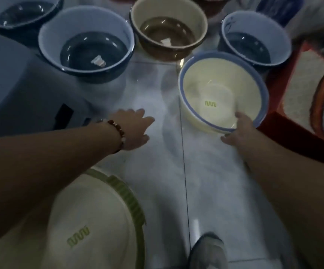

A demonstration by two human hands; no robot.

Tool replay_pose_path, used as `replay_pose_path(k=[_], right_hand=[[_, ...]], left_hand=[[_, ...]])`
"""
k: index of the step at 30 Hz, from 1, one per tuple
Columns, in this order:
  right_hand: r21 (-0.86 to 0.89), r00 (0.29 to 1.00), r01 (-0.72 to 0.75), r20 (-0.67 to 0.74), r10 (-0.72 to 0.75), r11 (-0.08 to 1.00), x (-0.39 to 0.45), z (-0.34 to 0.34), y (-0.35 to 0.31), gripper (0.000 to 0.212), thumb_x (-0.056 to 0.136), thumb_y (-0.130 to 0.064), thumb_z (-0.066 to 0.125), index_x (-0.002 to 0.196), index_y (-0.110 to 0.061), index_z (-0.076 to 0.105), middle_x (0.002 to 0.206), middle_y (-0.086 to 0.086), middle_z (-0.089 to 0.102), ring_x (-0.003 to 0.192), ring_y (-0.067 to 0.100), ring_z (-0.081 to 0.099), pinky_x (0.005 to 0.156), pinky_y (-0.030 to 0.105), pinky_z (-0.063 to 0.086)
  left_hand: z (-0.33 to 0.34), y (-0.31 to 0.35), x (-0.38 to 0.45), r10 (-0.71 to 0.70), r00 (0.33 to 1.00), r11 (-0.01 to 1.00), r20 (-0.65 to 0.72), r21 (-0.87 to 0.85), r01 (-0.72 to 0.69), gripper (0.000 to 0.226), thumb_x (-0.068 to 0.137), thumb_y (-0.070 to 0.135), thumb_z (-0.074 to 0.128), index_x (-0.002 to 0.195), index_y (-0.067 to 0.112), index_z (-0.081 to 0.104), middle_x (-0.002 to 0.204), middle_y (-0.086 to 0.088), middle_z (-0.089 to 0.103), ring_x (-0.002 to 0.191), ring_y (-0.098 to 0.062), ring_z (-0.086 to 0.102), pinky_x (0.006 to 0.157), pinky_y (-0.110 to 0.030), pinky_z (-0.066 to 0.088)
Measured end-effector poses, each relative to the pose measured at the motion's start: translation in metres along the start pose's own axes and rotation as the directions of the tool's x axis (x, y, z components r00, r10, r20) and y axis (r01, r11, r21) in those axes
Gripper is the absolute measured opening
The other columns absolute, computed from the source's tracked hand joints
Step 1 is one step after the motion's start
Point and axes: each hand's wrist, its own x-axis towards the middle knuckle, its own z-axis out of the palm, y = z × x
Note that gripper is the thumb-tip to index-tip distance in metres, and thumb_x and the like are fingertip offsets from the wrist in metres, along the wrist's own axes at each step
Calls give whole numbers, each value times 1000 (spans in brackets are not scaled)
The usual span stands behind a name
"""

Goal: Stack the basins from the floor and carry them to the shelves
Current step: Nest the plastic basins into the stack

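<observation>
your right hand (240, 131) pinches near rim of cream basin (223, 88); one-sided hold, may tip or slip. left hand (136, 131) open, idle, bring it.

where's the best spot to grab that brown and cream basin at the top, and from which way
Take the brown and cream basin by its near rim, coming from above with fingers inside and thumb outside. It stands upright and open, with a flared lip to hook, and the bare floor on its near side leaves room. The left hand looks free, while the right hand grips the blue-rimmed cream basin.
</observation>
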Motion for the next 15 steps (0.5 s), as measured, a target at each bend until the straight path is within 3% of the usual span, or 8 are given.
replay_pose_path(k=[2, 4, 7, 9, 10, 12, 14, 15], right_hand=[[165, 992, -122, -16, 126, 979, 8, -3, -12, 22, 91, -32, 65, 92, -11, 57, 91, -1, 59, 73, 16, 58, 61, 24, 50], [213, 984, -170, -20, 178, 962, 3, -9, -20, 22, 90, -20, 66, 77, -11, 52, 76, -1, 58, 61, 11, 56, 44, 18, 48], [55, 974, -228, 4, 228, 972, -30, -28, -21, 18, 91, -14, 55, 76, -14, 45, 69, -3, 50, 57, 8, 49, 39, 14, 42], [-72, 972, -220, 71, 225, 973, -59, -52, -17, 19, 90, -11, 50, 74, -16, 41, 68, -3, 42, 55, 8, 43, 39, 12, 38], [-127, 972, -195, 108, 209, 973, -78, -64, -15, 20, 87, -9, 50, 73, -18, 40, 68, -3, 40, 56, 8, 42, 41, 12, 38], [-244, 966, -129, 189, 177, 961, -124, -78, -12, 19, 82, -6, 57, 74, -17, 44, 71, -3, 46, 58, 9, 52, 45, 15, 45], [-378, 952, -58, 259, 165, 924, -171, -84, -11, 18, 77, -9, 68, 75, -12, 50, 70, 0, 52, 60, 13, 59, 53, 22, 51], [-458, 954, -19, 257, 153, 889, -192, -83, -10, 14, 82, -9, 64, 76, -9, 52, 70, 2, 53, 62, 16, 59, 57, 27, 51]], left_hand=[[-1, 7, 4, 6, 999, 1000, 40, -31, -5, 60, 97, 52, 41, 150, 28, 28, 151, -8, 34, 128, -33, 47, 99, -45, 44], [-6, 11, -6, -11, 998, 994, 56, -112, 17, 59, 97, 52, 42, 150, 29, 29, 150, -6, 36, 126, -31, 49, 96, -43, 43], [-18, 13, -44, -92, 994, 935, 61, -339, 107, 60, 96, 53, 43, 150, 28, 32, 150, -3, 41, 126, -28, 50, 99, -42, 44], [-31, 11, -81, -228, 970, 785, 88, -573, 236, 60, 96, 52, 48, 149, 28, 35, 150, -3, 43, 131, -26, 46, 106, -41, 41], [-39, 10, -104, -297, 944, 641, 142, -703, 308, 59, 95, 51, 51, 148, 28, 37, 148, -3, 45, 131, -24, 47, 107, -39, 40], [-53, 7, -155, -399, 871, 237, 287, -885, 401, 54, 95, 49, 55, 145, 30, 43, 137, 0, 53, 121, -19, 55, 100, -35, 45], [-65, 3, -204, -434, 792, -222, 429, -903, 367, 41, 97, 48, 52, 134, 31, 53, 121, 6, 62, 109, -18, 61, 91, -33, 49], [-71, 0, -227, -443, 751, -423, 489, -853, 306, 32, 99, 47, 50, 124, 29, 60, 110, 7, 68, 103, -20, 63, 86, -33, 51]])
